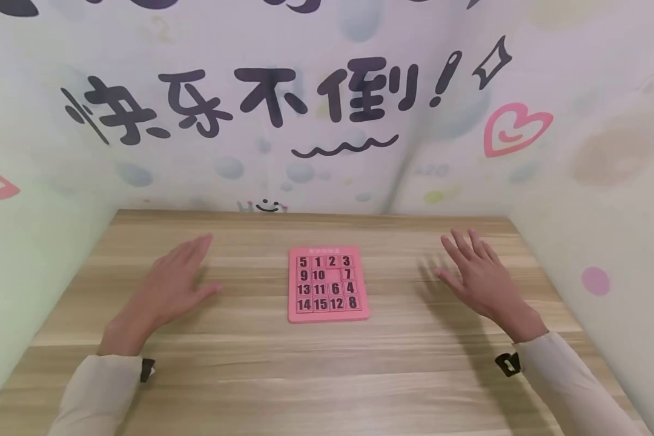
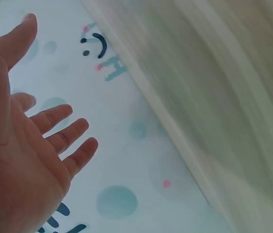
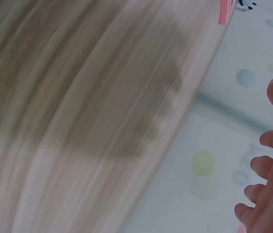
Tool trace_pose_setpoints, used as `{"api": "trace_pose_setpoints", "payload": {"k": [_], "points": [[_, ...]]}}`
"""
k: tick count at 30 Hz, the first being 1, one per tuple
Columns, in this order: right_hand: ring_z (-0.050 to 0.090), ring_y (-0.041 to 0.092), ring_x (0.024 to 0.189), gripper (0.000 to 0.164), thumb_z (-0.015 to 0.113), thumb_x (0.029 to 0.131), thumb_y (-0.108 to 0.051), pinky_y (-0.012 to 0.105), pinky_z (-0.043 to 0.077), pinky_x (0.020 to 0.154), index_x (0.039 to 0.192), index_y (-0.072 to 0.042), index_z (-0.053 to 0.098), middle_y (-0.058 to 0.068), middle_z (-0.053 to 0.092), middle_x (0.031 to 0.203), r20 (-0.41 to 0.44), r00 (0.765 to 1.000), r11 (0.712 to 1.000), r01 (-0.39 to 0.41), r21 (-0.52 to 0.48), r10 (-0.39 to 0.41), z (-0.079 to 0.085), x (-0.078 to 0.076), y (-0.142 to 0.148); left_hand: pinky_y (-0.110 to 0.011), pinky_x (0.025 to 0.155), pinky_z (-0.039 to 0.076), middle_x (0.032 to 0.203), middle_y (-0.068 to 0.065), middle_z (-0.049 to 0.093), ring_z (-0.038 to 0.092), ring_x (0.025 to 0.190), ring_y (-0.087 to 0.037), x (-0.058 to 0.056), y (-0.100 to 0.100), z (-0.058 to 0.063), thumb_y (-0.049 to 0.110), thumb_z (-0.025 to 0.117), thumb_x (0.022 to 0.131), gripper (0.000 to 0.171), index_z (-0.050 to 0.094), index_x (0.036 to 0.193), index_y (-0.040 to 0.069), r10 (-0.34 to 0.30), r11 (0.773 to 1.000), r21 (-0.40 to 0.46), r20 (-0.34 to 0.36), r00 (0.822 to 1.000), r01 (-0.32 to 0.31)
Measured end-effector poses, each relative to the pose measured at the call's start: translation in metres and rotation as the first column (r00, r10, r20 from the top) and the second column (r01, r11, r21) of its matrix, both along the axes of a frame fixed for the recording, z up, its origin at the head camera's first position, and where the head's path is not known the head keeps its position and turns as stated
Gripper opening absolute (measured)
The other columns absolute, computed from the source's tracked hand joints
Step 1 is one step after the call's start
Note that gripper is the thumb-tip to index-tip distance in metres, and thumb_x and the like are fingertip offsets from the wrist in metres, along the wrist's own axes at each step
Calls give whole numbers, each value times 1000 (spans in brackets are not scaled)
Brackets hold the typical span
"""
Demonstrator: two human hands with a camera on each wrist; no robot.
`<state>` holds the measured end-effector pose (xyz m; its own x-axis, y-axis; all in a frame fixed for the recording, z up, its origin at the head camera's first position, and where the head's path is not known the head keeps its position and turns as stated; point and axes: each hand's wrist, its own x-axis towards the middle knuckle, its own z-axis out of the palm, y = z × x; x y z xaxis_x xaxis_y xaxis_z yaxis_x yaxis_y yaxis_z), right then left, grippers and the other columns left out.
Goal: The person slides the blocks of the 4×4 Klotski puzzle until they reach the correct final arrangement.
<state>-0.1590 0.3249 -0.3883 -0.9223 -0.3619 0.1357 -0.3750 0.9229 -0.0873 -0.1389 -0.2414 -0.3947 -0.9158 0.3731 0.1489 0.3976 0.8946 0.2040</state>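
A pink number sliding puzzle [image 1: 329,317] lies flat in the middle of the table, its black-numbered tiles facing up. One gap shows in its second row, between the 10 and the 7. To its left, my left hand [image 1: 169,284] is held with fingers extended and thumb apart, holding nothing. The left wrist view shows the palm of that hand [image 2: 24,141] with fingers spread. On the other side, my right hand [image 1: 482,281] has its fingers spread and casts a shadow on the wood. Only a pink edge of the puzzle [image 3: 225,12] enters the right wrist view.
The wood-grain table [image 1: 327,375] meets a pale printed wall [image 1: 196,169] along its back edge. Side walls with the same pale covering [image 1: 621,230] stand at left and right. Black lettering and a pink heart [image 1: 518,130] decorate the back wall.
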Motion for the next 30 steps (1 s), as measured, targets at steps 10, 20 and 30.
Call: {"api": "trace_pose_setpoints", "payload": {"k": [10, 20, 30], "points": [[10, 43, 151, 71, 55, 100, -40, 63, 20, 117, 157, -8, 28, 19, 15, 165, 3, 1000, 996, -24, -87, 25, -12, -1, -16, -70, 110, 28, 161, -25, 22, 24, 145, -47, 2, 16, 7, 50, 61, 94, 94, 14, 158, 1, 11, 1000, -10, 77, 997, -10], [14, 42, 151, 70, 54, 101, -40, 59, 22, 119, 157, -8, 27, 17, 19, 164, 20, 998, 987, -54, -154, 58, -20, -7, -37, -70, 112, 25, 163, -24, 17, 18, 147, -48, 2, 34, 10, 51, 59, 94, 92, 15, 158, 1, 4, 1000, -7, 123, 992, -4], [23, 40, 149, 63, 53, 101, -41, 57, 28, 117, 151, -6, 40, 14, 23, 164, 67, 992, 972, -86, -217, 103, -28, -8, -67, -64, 117, 20, 165, -19, 13, 13, 150, -45, -5, 49, -2, 53, 61, 93, 95, 11, 160, 6, -4, 999, 36, 177, 984, -3]]}}
